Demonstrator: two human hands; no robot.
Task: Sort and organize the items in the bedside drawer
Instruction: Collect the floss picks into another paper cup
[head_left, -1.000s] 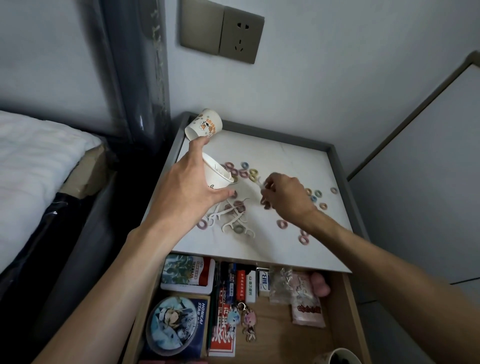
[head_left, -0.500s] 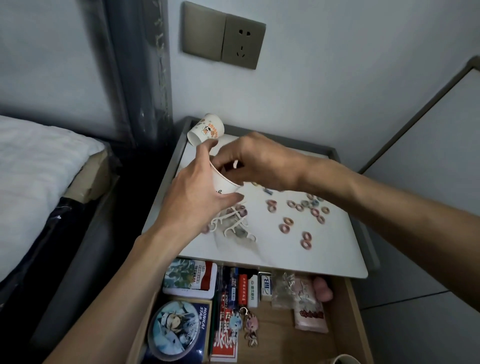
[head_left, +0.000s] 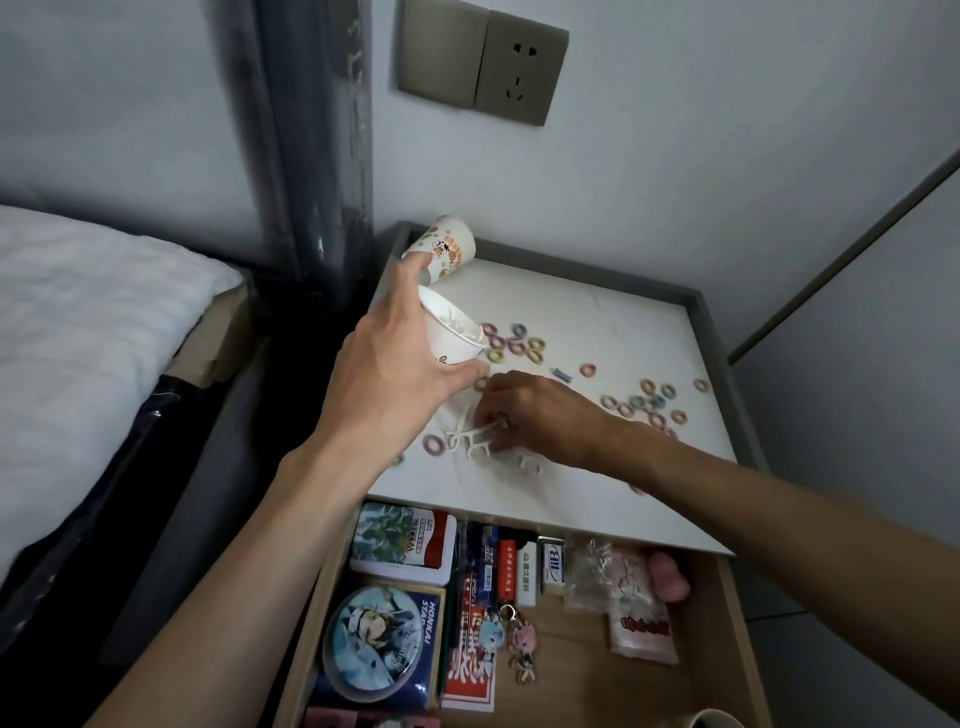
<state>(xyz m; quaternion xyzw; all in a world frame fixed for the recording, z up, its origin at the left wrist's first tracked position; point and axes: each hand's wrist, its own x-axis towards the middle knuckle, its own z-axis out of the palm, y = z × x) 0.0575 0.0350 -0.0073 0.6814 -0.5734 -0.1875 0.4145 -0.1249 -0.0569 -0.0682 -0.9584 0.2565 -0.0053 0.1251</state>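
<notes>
- The bedside drawer (head_left: 597, 691) stands pulled open at the bottom of the view, its wooden floor partly bare
- In its near left corner a round badge (head_left: 382, 644) lies on a blue card, with a red booklet (head_left: 470, 670) just beside it and 2 charm keychains (head_left: 511, 642) to the right of that
- Further back in the drawer a picture tin (head_left: 402, 540) sits at the left; a row of small boxes (head_left: 524, 569) stands beside it, then clear plastic bags (head_left: 618, 577) towards the right wall
- The rim of a dark-filled mug (head_left: 711, 719) shows at the bottom right edge
- Above the drawer, on the white nightstand top (head_left: 597, 322), a loose pile of white floss picks (head_left: 470, 441) lies near the front edge
- The right hand (head_left: 530, 415) rests on that pile, knuckles up, its fingers curled down and pinching floss picks
- The left hand (head_left: 395, 374) grips a white paper cup (head_left: 449, 338), thumb under it and fingers over it; the cup is tilted with its mouth towards the right, and floss picks show inside it
- Coloured hair ties (head_left: 519, 345) lie scattered on the top just beyond the cup, with more spread to the right of the right hand
- A printed paper cup (head_left: 441, 249) lies on its side at the back left corner
- A bed (head_left: 78, 312) with white bedding lies to the left, and a wall socket (head_left: 483, 78) sits on the wall above
</notes>
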